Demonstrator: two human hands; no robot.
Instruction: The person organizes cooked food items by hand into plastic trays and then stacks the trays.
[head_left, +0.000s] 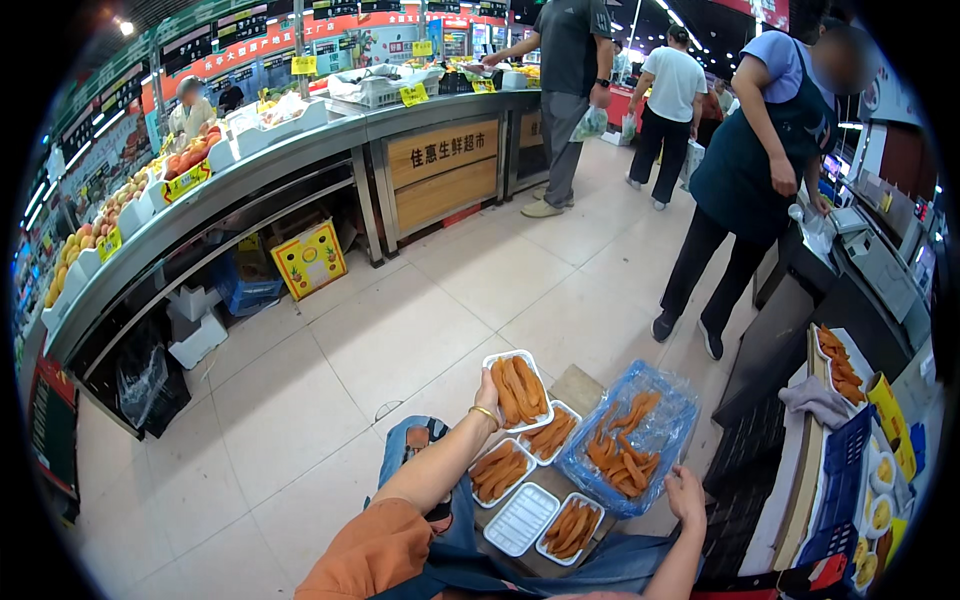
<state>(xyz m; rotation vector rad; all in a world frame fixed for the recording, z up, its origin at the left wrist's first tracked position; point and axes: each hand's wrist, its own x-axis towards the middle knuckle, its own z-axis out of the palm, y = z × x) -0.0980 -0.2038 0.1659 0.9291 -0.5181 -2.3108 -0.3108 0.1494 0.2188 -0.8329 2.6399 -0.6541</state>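
Observation:
My left hand (489, 391) holds a white foam tray (517, 390) of orange dried sweet potato strips by its left edge, raised above the other trays. My right hand (685, 491) is beside the lower right rim of a blue plastic-lined crate (626, 442), with nothing visible in it. More orange strips (626, 454) lie inside the crate. Filled trays (501, 472) stand left of the crate, one partly beneath the raised tray, and another filled tray (571, 529) is near my lap. Between them sits an empty white tray (523, 519).
A person in a dark apron (757, 165) stands at the counter on the right; others stand farther back. A fruit stall (300, 142) with a metal edge runs along the left. At the right are a tray of orange strips (841, 367) and a blue basket (836, 480).

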